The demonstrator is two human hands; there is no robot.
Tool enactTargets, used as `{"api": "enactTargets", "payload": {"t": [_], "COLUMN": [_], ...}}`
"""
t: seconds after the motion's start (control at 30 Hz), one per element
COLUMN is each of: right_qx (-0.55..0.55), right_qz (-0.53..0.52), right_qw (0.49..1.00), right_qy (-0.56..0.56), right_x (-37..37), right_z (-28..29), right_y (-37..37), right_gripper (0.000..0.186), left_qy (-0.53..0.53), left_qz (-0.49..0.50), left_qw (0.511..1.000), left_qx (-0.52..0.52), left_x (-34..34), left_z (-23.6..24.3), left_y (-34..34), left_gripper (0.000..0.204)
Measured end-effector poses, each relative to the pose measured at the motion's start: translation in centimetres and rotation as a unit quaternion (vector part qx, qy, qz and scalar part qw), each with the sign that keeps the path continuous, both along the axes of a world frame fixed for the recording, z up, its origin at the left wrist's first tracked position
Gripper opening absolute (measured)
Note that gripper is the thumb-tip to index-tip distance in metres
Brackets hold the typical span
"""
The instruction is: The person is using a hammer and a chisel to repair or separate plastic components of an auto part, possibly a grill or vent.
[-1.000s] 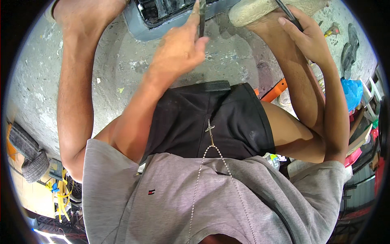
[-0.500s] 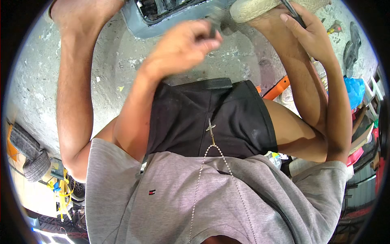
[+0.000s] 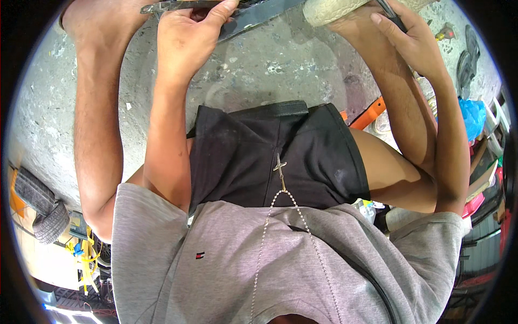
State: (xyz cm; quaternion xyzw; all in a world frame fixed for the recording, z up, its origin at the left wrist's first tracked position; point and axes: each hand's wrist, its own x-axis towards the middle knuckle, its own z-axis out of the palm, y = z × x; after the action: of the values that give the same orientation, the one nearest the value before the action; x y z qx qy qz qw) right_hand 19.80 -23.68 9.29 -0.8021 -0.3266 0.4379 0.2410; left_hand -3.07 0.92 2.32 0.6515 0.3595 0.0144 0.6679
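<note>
My left hand point(image 3: 189, 38) is closed at the top of the view, thumb pressed over the edge of a grey plastic part point(image 3: 259, 16). A thin dark strip with a greyish end point(image 3: 156, 7) runs along my fingers; whether it belongs to that part I cannot tell. The part's far side is cut off by the frame. My right hand point(image 3: 410, 35) is closed around a slim dark handle point(image 3: 393, 16), its far end out of view. This hand hangs beside my right shin, near a cream-coloured shoe point(image 3: 332, 9).
Concrete floor point(image 3: 270, 75) lies between my bare legs. Beside my right thigh is an orange tool-like piece point(image 3: 368, 114). Further right are a blue plastic bag point(image 3: 472, 116), dark sandals point(image 3: 468, 59) and a yellow-red object point(image 3: 445, 32). Tyres point(image 3: 49, 221) stand at the left.
My left hand has moved left and upward onto the grey part, from a blurred position over the floor. The part now sits tilted, its dark opening mostly hidden. My right hand is nearly unmoved.
</note>
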Motion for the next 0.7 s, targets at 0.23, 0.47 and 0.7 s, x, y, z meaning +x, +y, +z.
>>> {"api": "enactTargets", "payload": {"t": [0.23,0.47,0.7], "right_qx": [0.031,0.038,0.008], "right_qz": [0.004,0.022,0.003], "right_qw": [0.999,0.998,1.000], "right_qy": [-0.023,-0.035,-0.012], "right_x": [0.3,0.5,0.3], "right_z": [-1.2,-1.2,-0.7], "right_y": [-1.1,-1.1,-0.7], "right_gripper": [0.019,0.019,0.018], "left_qy": [0.003,-0.008,-0.022], "left_qz": [-0.004,0.027,0.060], "left_qw": [0.991,0.996,0.992], "left_qx": [0.131,0.089,0.113], "left_x": [0.0,-0.3,-0.1], "left_z": [-0.2,-1.6,0.1], "left_y": [-0.6,-3.1,0.1], "left_gripper": [0.007,0.005,0.004]}}
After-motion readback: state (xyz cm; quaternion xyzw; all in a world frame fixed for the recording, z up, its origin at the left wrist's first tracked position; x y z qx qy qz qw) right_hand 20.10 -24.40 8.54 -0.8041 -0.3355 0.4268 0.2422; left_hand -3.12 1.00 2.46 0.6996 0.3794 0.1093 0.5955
